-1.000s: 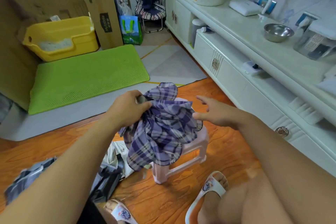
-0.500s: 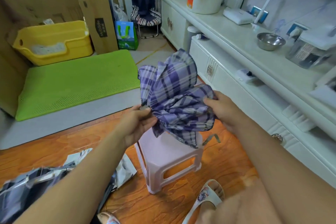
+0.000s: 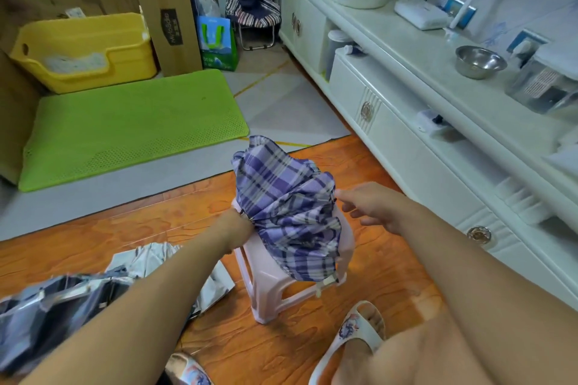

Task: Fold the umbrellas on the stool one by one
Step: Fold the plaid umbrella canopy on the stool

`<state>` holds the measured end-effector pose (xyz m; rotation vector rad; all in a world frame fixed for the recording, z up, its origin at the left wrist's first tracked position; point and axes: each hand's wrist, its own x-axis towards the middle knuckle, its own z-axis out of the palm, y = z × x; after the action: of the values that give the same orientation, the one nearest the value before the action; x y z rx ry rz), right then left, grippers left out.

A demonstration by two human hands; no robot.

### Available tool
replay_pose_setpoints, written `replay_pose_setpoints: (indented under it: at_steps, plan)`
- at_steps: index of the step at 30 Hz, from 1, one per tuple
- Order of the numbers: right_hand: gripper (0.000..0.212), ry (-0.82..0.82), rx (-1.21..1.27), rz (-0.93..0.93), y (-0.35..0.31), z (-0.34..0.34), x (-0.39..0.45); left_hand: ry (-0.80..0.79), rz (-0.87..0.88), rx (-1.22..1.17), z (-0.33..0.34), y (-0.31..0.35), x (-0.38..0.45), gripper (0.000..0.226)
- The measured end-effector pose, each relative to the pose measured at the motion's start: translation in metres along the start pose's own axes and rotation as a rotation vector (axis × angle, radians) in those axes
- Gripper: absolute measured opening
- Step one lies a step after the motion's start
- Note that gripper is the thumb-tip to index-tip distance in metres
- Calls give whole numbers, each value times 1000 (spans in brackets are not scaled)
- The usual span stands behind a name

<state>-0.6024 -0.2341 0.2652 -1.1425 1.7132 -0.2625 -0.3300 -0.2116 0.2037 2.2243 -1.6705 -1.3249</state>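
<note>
While the left hand [image 3: 233,225] grips the loose plaid umbrella [image 3: 287,212] over the stool [image 3: 281,294], the right hand [image 3: 372,206] pinches its edge; folding looks barely begun.

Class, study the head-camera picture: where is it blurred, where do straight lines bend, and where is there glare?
Head view: motion blur smears the dark umbrella lower left; wide-angle distortion bows the white cabinet edge; soft glare on the wooden floor; plaid umbrella stays fairly sharp.
</note>
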Motion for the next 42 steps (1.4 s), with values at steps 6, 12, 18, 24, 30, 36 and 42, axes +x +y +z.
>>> replay_pose_setpoints:
  at_steps: [6,12,18,24,30,36,42]
  plan:
    - [93,41,67,21,-11,39,-5,66,151,237,-15,13,-29,30]
    - [22,92,370,-228,-25,33,-6,36,271,75,-26,25,-52,25]
    - [21,113,382,-274,-32,30,-15,16,310,-162,-27,24,-38,36]
    - [44,80,209,-268,-28,38,-2,-6,296,-135,-22,25,-23,34]
    - [20,65,378,-308,-38,34,-3,75,324,-170,-11,38,-17,29]
    - [7,105,484,-290,-26,42,7,26,334,-206,-3,40,-15,39]
    - [26,123,473,-287,-31,44,14,13,284,-274,-1,40,-16,37]
